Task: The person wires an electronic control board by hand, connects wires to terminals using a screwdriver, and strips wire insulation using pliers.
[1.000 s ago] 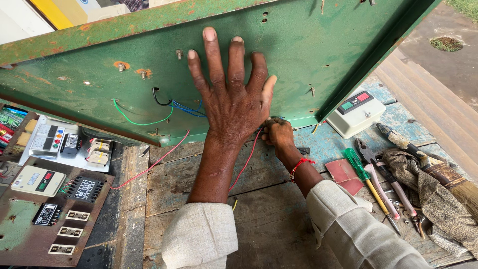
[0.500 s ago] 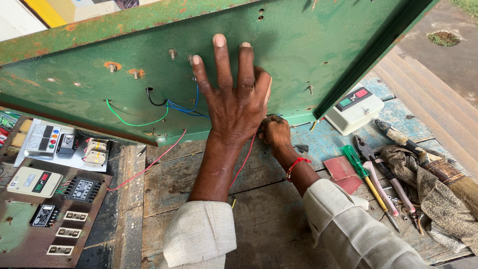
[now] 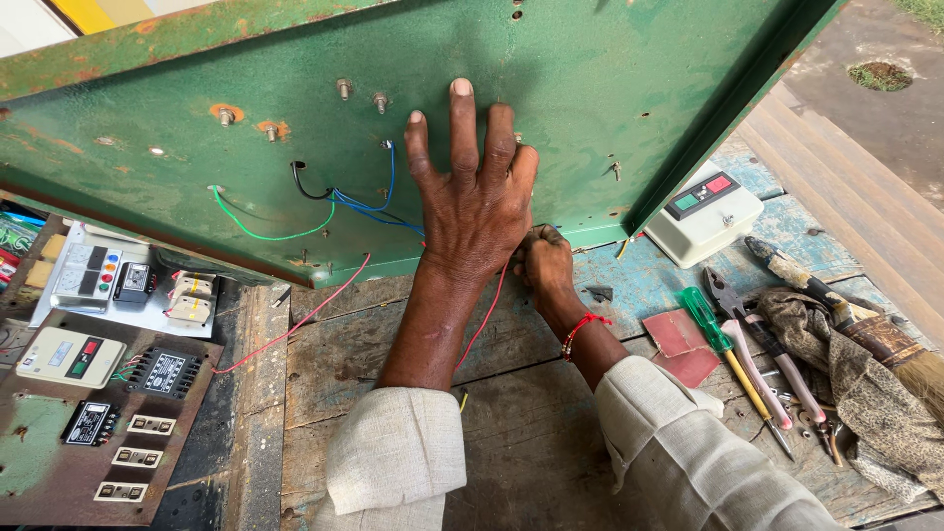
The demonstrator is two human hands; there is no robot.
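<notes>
Head view, left hand (image 3: 477,202) flat, open on green panel (image 3: 610,98); right hand (image 3: 547,264) below, pinching red wire (image 3: 487,315)

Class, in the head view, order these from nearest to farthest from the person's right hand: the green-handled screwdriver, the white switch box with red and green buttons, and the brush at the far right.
Measured from the right hand:
1. Green-handled screwdriver, just to its right on the blue boards.
2. White switch box, up and to the right, beside the green panel's edge.
3. Brush, at the far right edge.
</notes>
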